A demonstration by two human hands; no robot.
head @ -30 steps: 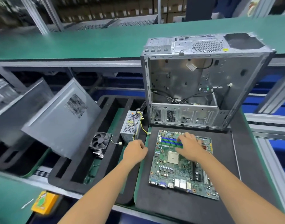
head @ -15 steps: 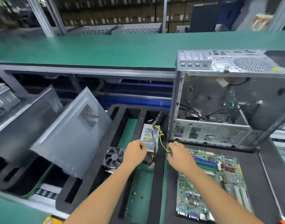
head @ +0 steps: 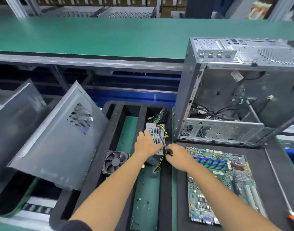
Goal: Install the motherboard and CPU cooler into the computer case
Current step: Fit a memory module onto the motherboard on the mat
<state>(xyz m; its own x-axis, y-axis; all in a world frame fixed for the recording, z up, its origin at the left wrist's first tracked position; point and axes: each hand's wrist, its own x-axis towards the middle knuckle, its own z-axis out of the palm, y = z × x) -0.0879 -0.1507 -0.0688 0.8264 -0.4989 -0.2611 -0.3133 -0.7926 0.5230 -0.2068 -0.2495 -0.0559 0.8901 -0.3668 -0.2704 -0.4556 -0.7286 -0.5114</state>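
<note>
Both hands are at the power supply unit [head: 155, 136], which stands in a slot of the black foam tray [head: 113, 124] left of centre. The left hand [head: 147, 145] lies over the unit's perforated metal face, fingers spread and bent down around its left edge, gripping the housing. The right hand [head: 178, 156] is just right of the unit, at the near end of its cable bundle [head: 163, 144]; its fingers are curled inward at the black and yellow wires, and appear to pinch them, though the fingertips are partly hidden and the exact contact cannot be confirmed.

The motherboard [head: 223, 182] lies flat on the black mat [head: 272, 180] at the near right, component side up, with blue and green memory slots toward its far edge. The right forearm crosses its near left part. Neither hand touches the board.

The computer case [head: 239, 90] stands at the far edge of the same mat, its open side facing the camera, loose cables visible inside. It is apart from the motherboard.

The CPU cooler [head: 116, 161], fan side up, sits in the tray slot to the left of the power supply unit, near the left forearm and untouched.

A grey side panel [head: 59, 139] with a perforated vent leans at the left of the tray. A green worktop [head: 93, 35] runs across the far side.
</note>
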